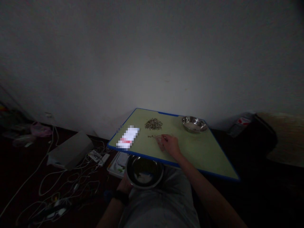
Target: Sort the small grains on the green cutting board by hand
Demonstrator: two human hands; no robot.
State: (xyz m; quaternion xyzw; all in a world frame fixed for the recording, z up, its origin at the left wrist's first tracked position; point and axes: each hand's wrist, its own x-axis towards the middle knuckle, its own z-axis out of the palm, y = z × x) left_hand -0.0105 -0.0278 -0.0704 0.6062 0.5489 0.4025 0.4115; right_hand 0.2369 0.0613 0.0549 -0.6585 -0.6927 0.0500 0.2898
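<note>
My right hand [168, 145] rests on the green, blue-edged table [201, 152], fingers curled and pressed down beside a few loose seeds [151, 136]. A larger pile of seeds [154, 124] lies just beyond it. My left hand [124, 185] holds a steel bowl [144, 172] by its left rim, below the table's front edge, over my lap. The bowl has something pale and dark inside. A second steel bowl [194, 123] stands at the table's far right. A white, blurred-out item [127, 137] lies at the table's left.
A pale wall rises right behind the table. On the dark floor to the left lie a grey box [70, 151], tangled white cables [71, 183] and plugs. A tray [117, 164] sits under the table's left edge. Dark bundles sit at the right.
</note>
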